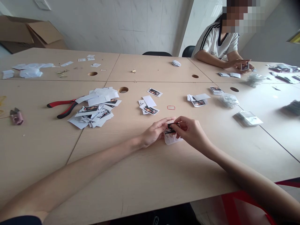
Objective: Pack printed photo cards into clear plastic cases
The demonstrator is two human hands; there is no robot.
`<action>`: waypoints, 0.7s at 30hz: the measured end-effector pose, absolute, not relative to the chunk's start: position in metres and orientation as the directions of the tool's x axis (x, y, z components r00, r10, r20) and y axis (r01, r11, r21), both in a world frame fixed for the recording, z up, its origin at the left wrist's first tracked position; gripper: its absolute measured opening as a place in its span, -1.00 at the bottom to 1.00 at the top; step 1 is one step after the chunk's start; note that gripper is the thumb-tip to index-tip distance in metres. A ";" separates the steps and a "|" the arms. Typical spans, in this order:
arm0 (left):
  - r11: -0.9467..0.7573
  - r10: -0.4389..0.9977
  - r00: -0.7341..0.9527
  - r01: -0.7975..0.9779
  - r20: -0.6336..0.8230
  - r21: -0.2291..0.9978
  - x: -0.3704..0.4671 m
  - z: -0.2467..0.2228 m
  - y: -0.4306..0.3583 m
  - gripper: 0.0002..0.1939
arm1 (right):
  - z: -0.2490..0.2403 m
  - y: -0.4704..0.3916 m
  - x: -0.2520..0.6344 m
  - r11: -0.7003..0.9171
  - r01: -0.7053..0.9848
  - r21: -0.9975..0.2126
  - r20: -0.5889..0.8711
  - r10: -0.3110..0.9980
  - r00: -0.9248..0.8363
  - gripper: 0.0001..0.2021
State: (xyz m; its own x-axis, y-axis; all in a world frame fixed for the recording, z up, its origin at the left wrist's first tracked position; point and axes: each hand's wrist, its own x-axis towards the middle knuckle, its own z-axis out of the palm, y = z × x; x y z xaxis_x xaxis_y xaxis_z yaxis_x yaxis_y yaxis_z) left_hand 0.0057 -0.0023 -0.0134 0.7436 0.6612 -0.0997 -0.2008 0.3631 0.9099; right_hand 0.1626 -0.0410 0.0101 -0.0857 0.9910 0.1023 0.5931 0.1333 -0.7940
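Pinching the dark printed card (170, 128) between thumb and fingertips, my right hand (190, 129) works above the clear plastic case (172, 139), which sits low between my two hands, while my left hand (153, 132) holds the case from its left side, thumb along the edge and fingers curled around it. Just beyond my fingers lies a small red outline (171, 107) on the table (131, 181); farther off, ahead and to the left of my left hand, a big heap of cards (93, 114) lies against the red-handled pliers (67, 105).
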 end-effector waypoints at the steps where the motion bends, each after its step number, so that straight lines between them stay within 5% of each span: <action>1: 0.365 0.663 0.742 -0.199 -0.104 0.910 0.006 -0.013 -0.002 -0.64 | 0.011 -0.041 0.162 0.141 0.612 -0.779 0.112 0.990 -0.086 -0.84; 21: 0.384 0.656 0.746 -0.197 -0.116 0.902 0.005 -0.016 0.002 -0.60 | 0.016 -0.034 0.172 0.145 0.702 -0.697 0.113 0.989 -0.092 -0.77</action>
